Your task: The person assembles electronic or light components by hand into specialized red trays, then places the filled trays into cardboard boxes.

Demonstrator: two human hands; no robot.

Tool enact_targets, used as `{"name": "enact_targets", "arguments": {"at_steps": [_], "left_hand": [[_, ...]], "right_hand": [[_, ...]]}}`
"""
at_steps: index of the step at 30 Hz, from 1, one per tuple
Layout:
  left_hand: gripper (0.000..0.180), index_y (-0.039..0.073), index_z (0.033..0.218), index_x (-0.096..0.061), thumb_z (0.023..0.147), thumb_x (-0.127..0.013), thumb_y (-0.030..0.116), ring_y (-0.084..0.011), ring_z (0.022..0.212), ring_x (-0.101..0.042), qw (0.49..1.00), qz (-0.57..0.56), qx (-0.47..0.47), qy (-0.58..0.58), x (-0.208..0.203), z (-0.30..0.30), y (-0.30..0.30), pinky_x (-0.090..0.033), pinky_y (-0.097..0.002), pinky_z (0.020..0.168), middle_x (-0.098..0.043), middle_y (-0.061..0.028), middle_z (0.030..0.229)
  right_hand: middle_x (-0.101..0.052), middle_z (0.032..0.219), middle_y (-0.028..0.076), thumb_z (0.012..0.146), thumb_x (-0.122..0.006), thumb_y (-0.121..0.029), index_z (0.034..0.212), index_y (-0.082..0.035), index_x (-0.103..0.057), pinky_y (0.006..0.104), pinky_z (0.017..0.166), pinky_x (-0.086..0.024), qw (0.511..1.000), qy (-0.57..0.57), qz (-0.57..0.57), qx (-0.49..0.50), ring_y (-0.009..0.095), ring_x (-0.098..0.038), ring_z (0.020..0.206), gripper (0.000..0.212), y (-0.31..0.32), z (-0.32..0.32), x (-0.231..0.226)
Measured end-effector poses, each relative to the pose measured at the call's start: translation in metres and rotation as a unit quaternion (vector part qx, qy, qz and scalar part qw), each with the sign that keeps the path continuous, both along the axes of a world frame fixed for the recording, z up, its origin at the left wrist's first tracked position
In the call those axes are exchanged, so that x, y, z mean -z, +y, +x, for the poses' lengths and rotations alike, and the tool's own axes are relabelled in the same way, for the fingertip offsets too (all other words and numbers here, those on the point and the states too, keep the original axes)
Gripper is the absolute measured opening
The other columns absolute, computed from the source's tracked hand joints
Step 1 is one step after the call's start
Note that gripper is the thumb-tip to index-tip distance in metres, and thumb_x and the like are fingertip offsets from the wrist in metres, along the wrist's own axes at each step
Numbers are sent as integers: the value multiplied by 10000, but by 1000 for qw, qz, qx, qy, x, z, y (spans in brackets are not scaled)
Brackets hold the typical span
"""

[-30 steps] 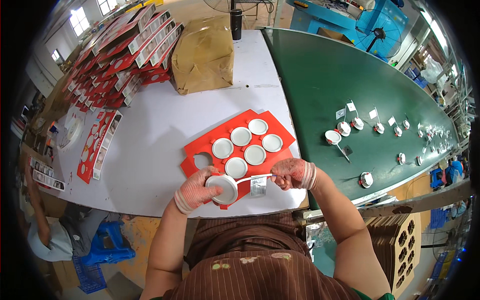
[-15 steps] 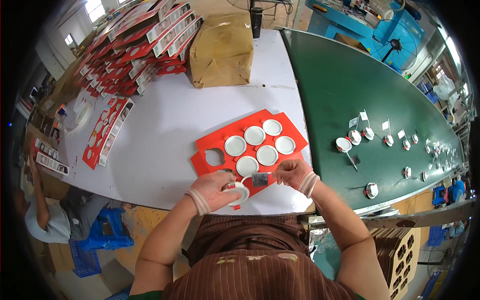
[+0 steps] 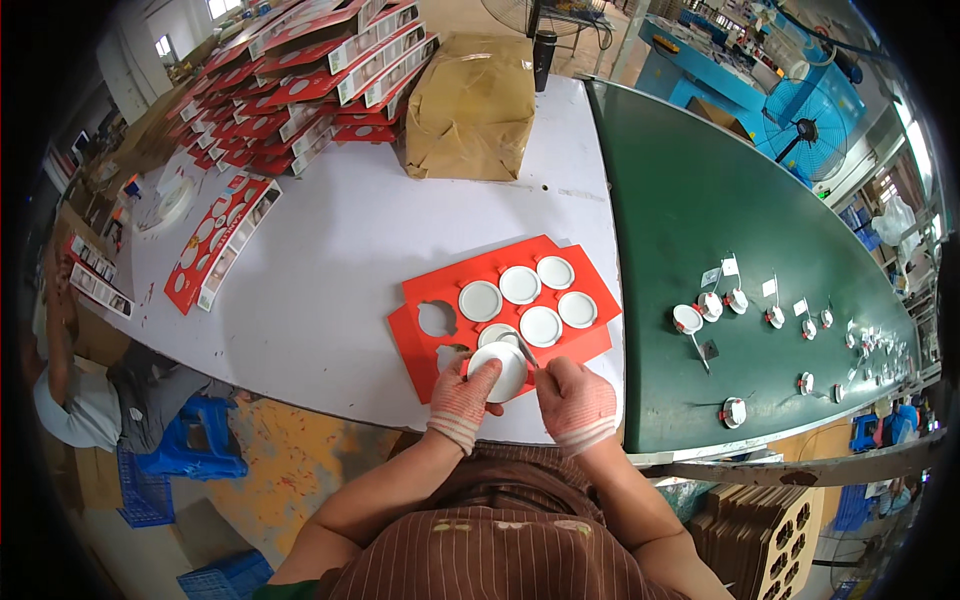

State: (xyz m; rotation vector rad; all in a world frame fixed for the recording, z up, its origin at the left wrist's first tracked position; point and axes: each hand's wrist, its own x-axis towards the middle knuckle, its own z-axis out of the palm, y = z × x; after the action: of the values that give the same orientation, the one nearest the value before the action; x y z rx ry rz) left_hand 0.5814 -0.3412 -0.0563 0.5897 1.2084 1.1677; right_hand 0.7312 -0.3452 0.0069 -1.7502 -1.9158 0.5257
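Note:
My left hand (image 3: pixel 463 402), in a pinkish knit glove, grips a round white downlight (image 3: pixel 503 370), its flat face up. A thin cord (image 3: pixel 525 350) arcs from behind the downlight to my right hand (image 3: pixel 577 405), also gloved, whose fingers pinch its end. Both hands are over the near edge of a red cardboard insert (image 3: pixel 412 350). Several white downlights (image 3: pixel 541 327) sit in its round cutouts. One cutout (image 3: pixel 436 319) at its left is vacant, and another beside my left hand is partly hidden. The held downlight overlaps one seated light.
A green conveyor belt (image 3: pixel 680 190) on the right carries several downlights (image 3: pixel 734 412) with cords and tags. Red cartons (image 3: pixel 300 90) are piled at the far left, beside a brown wrapped parcel (image 3: pixel 470 110). One flat red carton (image 3: pixel 220 240) lies left. Another person (image 3: pixel 80 395) holds a carton at far left.
The downlight in my left hand has moved right and up over the insert, face up now. My right hand has come closer to it, and the cord's grey label no longer shows.

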Motion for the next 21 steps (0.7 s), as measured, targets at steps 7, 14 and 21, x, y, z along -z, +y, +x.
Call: {"name": "enact_targets", "arguments": {"at_steps": [7, 14, 21], "left_hand": [[359, -19, 1131, -493, 849, -619, 164, -240, 811, -650, 977, -17, -79, -198, -10, 17, -4, -575, -348, 517, -611, -137, 1006], [382, 60, 1150, -510, 845, -644, 246, -246, 798, -634, 925, -77, -34, -371, 11, 10, -15, -556, -335, 545, -623, -106, 981], [421, 7, 1117, -528, 848, -641, 310, -228, 729, -595, 829, -109, 150, -527, -8, -2, -20, -544, -297, 583, -603, -121, 938]], "right_hand": [[-578, 640, 161, 832, -622, -155, 735, -17, -558, 356, 510, -436, 994, 47, 91, 27, 284, -548, 523, 180, -7, -6, 31], [-558, 605, 8, 842, -613, -105, 731, -27, -577, 219, 478, -394, 889, 422, -131, 116, 64, -475, 519, 141, -12, -6, 39], [-582, 634, 23, 813, -672, -103, 732, -33, -580, 208, 494, -406, 861, 490, -120, -60, 77, -505, 536, 142, -15, 18, 32]]}}
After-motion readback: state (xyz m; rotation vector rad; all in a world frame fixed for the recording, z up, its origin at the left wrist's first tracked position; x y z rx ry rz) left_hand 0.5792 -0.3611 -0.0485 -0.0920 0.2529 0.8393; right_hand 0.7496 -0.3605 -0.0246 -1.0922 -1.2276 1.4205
